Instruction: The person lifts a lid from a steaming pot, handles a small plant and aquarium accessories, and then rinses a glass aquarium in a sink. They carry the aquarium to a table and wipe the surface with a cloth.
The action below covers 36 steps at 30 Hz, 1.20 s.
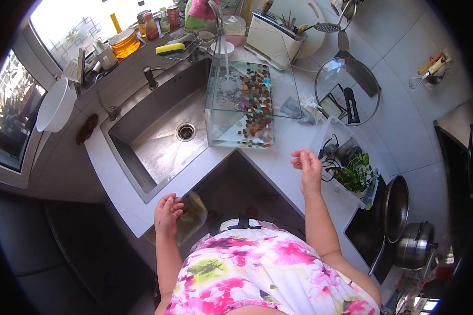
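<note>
Water runs from the faucet into a glass fish tank standing at the right side of the steel sink. Coloured pebbles lie along the tank's right part, under or beside shallow water. My left hand is empty, fingers loosely curled, over the counter's front edge below the sink. My right hand hovers above the counter to the right of the tank, fingers partly bent and holding nothing. Just beyond it is a clear plastic bin with green plants and a black corded device.
A glass pan lid leans at the wall. A yellow sponge rests on a wire rack behind the sink; bottles line the sill. A frying pan and a steel pot stand at the right. A white basin is at the left.
</note>
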Tool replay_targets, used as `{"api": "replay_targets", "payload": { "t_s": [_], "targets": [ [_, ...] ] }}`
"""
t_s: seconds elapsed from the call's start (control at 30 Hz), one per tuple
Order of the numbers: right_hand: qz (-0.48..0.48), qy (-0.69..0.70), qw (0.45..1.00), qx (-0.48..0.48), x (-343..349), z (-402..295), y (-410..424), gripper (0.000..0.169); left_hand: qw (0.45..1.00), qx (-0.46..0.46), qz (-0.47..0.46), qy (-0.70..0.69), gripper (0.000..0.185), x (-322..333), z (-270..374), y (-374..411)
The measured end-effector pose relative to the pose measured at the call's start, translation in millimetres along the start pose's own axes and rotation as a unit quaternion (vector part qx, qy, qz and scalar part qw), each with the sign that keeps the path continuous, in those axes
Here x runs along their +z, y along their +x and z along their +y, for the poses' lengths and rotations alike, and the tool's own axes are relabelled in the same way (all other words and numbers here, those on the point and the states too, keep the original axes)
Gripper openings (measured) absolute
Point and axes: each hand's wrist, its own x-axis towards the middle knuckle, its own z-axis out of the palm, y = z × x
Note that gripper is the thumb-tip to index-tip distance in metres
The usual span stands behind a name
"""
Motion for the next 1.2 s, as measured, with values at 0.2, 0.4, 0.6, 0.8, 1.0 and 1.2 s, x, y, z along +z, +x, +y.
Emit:
{"api": "replay_targets", "payload": {
  "t_s": [0.2,0.4,0.6,0.8,1.0,1.2],
  "targets": [
    [0.122,0.037,0.99,-0.057,26.5,-36.7,19.2,0.022,0.998,0.027,-0.021,-0.055,0.02,-17.4,31.9,13.9],
    [0.18,0.093,0.976,-0.084,25.4,-64.5,62.7,0.036,0.997,0.052,-0.044,-0.044,0.02,-15.0,67.9,43.8],
    [0.138,0.178,0.974,-0.022,20.5,-55.1,154.2,0.053,0.994,0.085,-0.068,-0.002,0.022,23.6,103.7,72.6],
    [0.015,0.187,0.981,0.043,42.2,-29.4,260.7,0.06,0.992,0.075,-0.03,0.095,0.023,67.4,125.3,95.8],
    [-0.076,0.155,0.985,0.001,57.1,-48.8,338.7,0.063,0.984,0.065,-0.046,0.16,0.028,110.7,137.2,154.7],
    [-0.15,0.115,0.982,-0.029,73.6,-53.7,371.0,0.063,0.974,0.095,-0.07,0.196,0.032,161.2,156.9,236.5]
  ]
}}
